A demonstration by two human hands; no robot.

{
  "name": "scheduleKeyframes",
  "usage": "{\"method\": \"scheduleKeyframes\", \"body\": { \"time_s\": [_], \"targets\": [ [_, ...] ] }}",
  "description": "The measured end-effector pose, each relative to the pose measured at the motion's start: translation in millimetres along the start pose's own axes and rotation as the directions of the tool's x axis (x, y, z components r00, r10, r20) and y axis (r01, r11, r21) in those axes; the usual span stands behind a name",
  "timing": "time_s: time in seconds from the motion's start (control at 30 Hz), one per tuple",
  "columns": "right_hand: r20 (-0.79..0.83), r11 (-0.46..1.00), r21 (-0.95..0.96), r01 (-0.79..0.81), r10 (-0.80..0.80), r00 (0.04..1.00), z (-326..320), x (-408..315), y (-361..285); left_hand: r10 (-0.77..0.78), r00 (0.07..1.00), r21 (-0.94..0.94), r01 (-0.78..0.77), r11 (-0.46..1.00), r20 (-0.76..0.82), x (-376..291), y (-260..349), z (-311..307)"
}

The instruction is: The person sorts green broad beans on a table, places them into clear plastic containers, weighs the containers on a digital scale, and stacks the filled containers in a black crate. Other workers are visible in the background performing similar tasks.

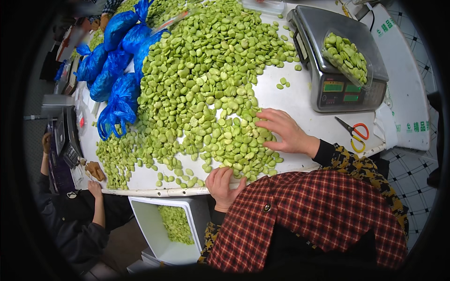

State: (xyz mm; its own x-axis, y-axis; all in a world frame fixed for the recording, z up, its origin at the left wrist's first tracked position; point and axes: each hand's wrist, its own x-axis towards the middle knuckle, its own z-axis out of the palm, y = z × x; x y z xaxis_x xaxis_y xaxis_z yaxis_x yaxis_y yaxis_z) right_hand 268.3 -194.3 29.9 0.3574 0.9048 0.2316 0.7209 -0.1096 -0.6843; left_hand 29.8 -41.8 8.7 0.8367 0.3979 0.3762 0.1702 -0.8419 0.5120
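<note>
A broad heap of shelled green broad beans covers much of the white table before me. My right hand rests palm-down at the right side of a smaller cluster of beans, its fingers spread and touching the outer ones. Near the table's front edge, my left hand lies against the lower side of that cluster, thumb apart from the fingers. Neither hand appears to grip anything, though the fingertips partly disappear among the beans.
A digital scale carries a clear plastic box of beans. Scissors lie below it. Several tied blue plastic bags stand left. Under the edge is a white foam box with beans inside. A co-worker sits left.
</note>
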Motion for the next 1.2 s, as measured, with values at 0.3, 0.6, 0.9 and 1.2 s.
{"method": "scheduleKeyframes", "body": {
  "time_s": [0.3,0.6,0.9,1.2],
  "targets": [
    [0.302,0.986,-0.144,0.087,-0.040,0.952,14,-34,-9,-0.065,0.971,0.105,0.042,0.994,0.231,20,10,-5],
    [-0.205,0.984,-0.179,-0.013,-0.024,0.978,-24,-9,-7,-0.161,0.986,0.043,0.159,0.986,0.042,9,2,7],
    [-0.734,0.833,-0.402,-0.381,-0.043,0.678,-136,-54,-1,-0.140,0.989,0.074,0.136,0.988,0.045,2,-4,8],
    [-0.796,0.734,-0.424,-0.531,-0.023,0.605,-180,-62,11,-0.129,0.987,0.080,0.122,0.989,0.093,5,-6,10]
  ]
}}
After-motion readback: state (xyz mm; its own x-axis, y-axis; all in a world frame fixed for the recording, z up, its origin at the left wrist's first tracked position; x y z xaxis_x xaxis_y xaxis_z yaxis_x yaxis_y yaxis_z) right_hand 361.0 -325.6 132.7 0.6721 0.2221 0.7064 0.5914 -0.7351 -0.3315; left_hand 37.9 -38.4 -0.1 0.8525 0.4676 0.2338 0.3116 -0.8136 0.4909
